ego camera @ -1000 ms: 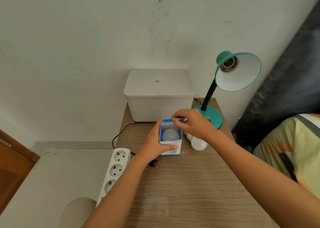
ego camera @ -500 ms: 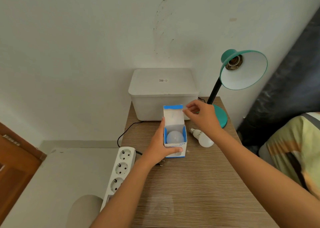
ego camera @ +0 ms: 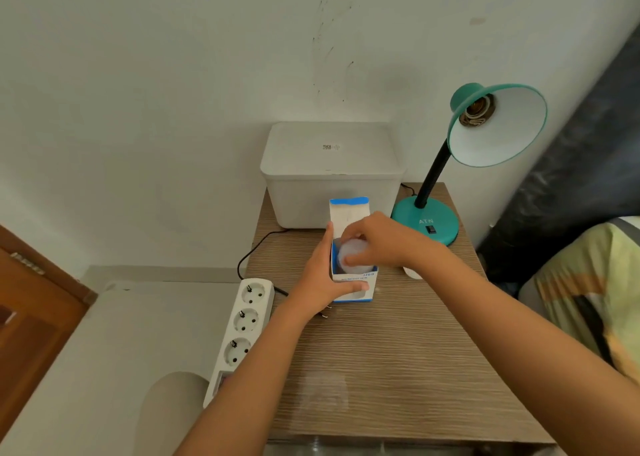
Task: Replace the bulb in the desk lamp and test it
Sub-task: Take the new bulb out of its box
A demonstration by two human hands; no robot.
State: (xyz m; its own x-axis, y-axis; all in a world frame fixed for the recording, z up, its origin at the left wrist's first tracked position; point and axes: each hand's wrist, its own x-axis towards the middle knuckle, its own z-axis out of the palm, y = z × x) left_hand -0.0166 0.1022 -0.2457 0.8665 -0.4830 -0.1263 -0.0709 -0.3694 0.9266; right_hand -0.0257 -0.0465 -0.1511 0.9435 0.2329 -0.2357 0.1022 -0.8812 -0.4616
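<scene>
Step in hand: unpacking the replacement bulb. The small blue-and-white box (ego camera: 353, 282) stands upright on the wooden worktop (ego camera: 398, 358), its top flap folded back toward the white storage bin (ego camera: 332, 175). The left hand (ego camera: 325, 279) is wrapped around the box's left and near faces, thumb along the front, steadying it. The right hand (ego camera: 377, 241) reaches into the open top, fingers curled onto the white dome of the new bulb (ego camera: 351, 253), which sits inside the box with only its upper part showing. Whether the fingers have closed fully on it cannot be told; they are in contact.

The desk lamp (ego camera: 491, 126) stands at the worktop's far right corner, shade tilted toward the camera, socket (ego camera: 476, 112) visibly empty. A white object (ego camera: 412, 273), partly hidden under the right forearm, lies just beside the box; judged to be the old bulb. The power strip (ego camera: 242, 327) lies left of the worktop, all 3 visible outlets unoccupied, and a loose plug (ego camera: 323, 313) shows beneath the left wrist.

Judgement: removal is complete; fitting is not yet begun. The next move calls for lifting the bulb straight up while the left hand holds the box down, then carrying it base-first to the socket. Testing will require plugging in.
</scene>
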